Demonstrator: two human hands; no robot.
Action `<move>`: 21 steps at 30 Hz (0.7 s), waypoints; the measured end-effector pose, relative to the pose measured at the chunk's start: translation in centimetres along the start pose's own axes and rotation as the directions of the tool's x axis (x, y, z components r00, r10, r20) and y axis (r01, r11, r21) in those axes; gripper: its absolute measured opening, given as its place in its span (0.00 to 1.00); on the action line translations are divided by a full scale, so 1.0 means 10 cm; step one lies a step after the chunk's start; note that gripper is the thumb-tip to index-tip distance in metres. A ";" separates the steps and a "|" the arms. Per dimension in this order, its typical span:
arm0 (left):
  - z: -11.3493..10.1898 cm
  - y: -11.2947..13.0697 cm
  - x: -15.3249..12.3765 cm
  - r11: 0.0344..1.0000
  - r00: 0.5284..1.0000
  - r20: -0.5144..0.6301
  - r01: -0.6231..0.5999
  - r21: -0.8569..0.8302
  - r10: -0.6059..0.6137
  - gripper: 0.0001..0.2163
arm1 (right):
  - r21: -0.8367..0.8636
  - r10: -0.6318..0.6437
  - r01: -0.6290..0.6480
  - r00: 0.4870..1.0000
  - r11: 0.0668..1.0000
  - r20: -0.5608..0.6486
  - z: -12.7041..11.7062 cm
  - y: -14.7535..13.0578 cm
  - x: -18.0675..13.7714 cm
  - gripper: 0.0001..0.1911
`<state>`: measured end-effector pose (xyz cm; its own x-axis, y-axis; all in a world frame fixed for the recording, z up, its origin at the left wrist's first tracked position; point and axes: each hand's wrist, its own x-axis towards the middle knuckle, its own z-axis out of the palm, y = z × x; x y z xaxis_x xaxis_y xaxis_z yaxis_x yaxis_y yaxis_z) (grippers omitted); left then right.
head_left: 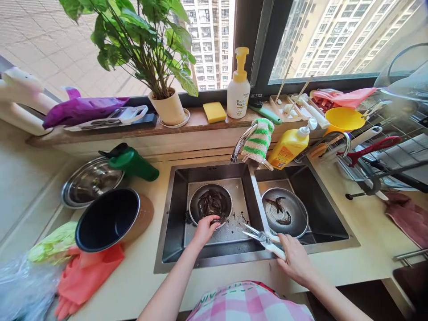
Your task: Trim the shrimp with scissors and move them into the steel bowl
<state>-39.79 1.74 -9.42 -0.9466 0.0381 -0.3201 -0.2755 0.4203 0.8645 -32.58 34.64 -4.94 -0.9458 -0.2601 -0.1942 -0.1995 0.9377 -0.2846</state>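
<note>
My left hand (204,229) is at the near rim of a round metal bowl (190,207) in the left sink basin. Its fingers and thumb are pinched on a dark shrimp, mostly hidden by the fingertips. Several dark shrimp (211,203) lie heaped inside that bowl. White-handled kitchen scissors (267,240) are in my right hand (294,256), their blades spread and pointing left over the basin's near right corner. Behind them, in the right basin, a round metal strainer pan (297,220) holds a few curved shrimp (284,218).
Dark scraps (242,218) lie on the left basin floor. The faucet (239,147) carries a green-striped cloth (259,140). Left of the sink stand a dark-lined pot (107,218), red rubber gloves (87,276) and a green bottle (137,165). A dish rack (394,156) stands at right.
</note>
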 end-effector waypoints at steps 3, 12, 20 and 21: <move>-0.10 0.18 -0.09 0.993 0.995 0.046 -0.089 0.083 0.086 0.10 | 0.112 -0.039 0.038 0.999 0.993 0.006 -0.08 -0.29 0.25 0.18; -0.24 0.44 -0.21 0.992 0.982 0.160 -0.113 0.054 0.103 0.09 | 0.157 -0.137 0.135 0.991 0.978 0.005 -0.10 -0.49 0.47 0.15; -0.20 0.48 -0.17 0.997 0.973 0.220 -0.069 -0.026 0.073 0.09 | 0.198 -0.091 0.088 0.996 0.976 0.008 -0.06 -0.46 0.38 0.15; -0.19 0.48 -0.17 0.997 0.971 0.227 -0.066 -0.035 0.072 0.09 | 0.204 -0.086 0.082 0.996 0.976 0.011 -0.06 -0.46 0.38 0.14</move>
<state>-39.85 1.92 -4.02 -0.9013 0.2733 -0.3363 -0.2180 0.3848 0.8969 -35.38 29.49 -3.85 -0.9223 -0.3422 -0.1795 -0.2196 0.8465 -0.4850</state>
